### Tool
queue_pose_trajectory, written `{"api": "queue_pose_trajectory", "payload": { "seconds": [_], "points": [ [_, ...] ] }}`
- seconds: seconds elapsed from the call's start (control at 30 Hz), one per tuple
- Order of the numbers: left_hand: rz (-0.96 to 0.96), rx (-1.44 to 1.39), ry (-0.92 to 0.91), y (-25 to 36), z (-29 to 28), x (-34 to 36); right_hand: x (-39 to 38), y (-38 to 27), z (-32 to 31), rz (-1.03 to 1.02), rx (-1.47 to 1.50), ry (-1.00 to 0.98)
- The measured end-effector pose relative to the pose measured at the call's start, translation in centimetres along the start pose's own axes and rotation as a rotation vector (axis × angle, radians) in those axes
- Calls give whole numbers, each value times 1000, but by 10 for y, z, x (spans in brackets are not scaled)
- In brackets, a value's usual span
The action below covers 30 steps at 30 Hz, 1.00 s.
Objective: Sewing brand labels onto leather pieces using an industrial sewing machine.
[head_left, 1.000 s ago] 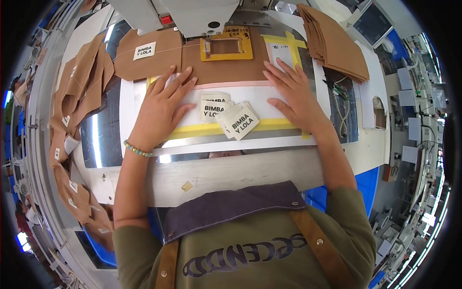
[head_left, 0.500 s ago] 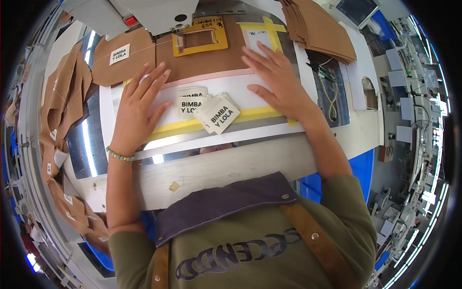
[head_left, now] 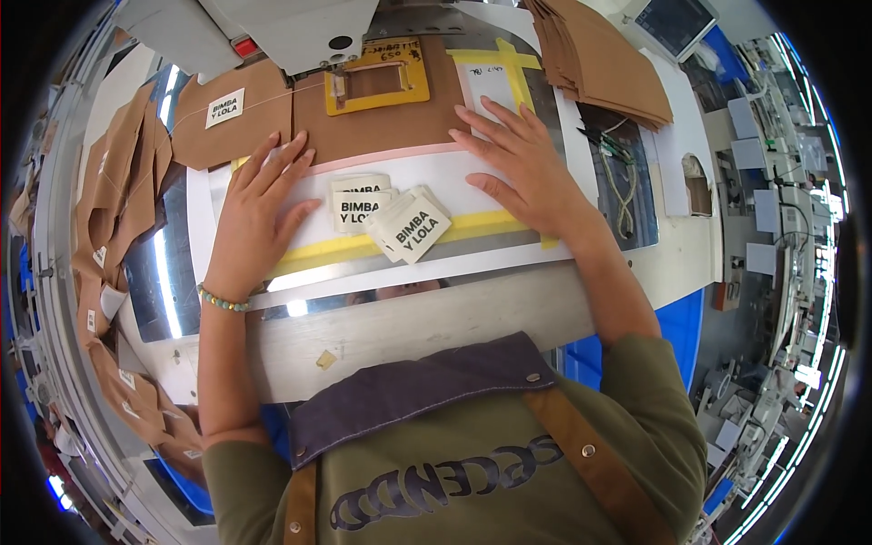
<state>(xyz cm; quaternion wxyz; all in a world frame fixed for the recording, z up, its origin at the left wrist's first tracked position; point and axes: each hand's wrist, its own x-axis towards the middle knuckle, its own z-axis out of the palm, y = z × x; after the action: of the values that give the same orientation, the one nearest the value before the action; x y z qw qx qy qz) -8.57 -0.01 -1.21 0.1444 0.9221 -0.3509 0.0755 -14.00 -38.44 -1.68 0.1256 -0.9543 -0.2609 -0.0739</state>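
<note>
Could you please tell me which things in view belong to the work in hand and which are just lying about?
Likely part of the work:
- machine
- yellow frame
- brown panel beneath it
- loose labels
- brown stack

Likely just lying about:
- cord
- scrap

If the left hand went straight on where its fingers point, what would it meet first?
The left hand would probably come first to the flat brown panel, then the yellow frame on it; depth is hard to judge.
</note>
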Motion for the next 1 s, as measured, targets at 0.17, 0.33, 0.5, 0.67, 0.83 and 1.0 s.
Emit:
{"api": "queue_pose_trajectory", "payload": {
  "seconds": [0.17,0.33,0.5,0.67,0.83,1.0],
  "points": [
    [12,-65,-28,-2,-3,-4,1,-3,-1,4,33,-5],
    [22,-69,-10,-1,-4,-3,-1,-2,-3,15,8,3],
    [34,-51,-7,-3,-4,-4,-1,-2,-2,6,5,9],
    [38,-115,18,-3,-6,-2,0,1,-3,-30,33,75],
    [-14,-353,74,20,-24,3,16,-39,-32,-102,281,12],
    [1,-550,22,55,-22,6,28,-55,-23,-133,444,-214]
  ]
}}
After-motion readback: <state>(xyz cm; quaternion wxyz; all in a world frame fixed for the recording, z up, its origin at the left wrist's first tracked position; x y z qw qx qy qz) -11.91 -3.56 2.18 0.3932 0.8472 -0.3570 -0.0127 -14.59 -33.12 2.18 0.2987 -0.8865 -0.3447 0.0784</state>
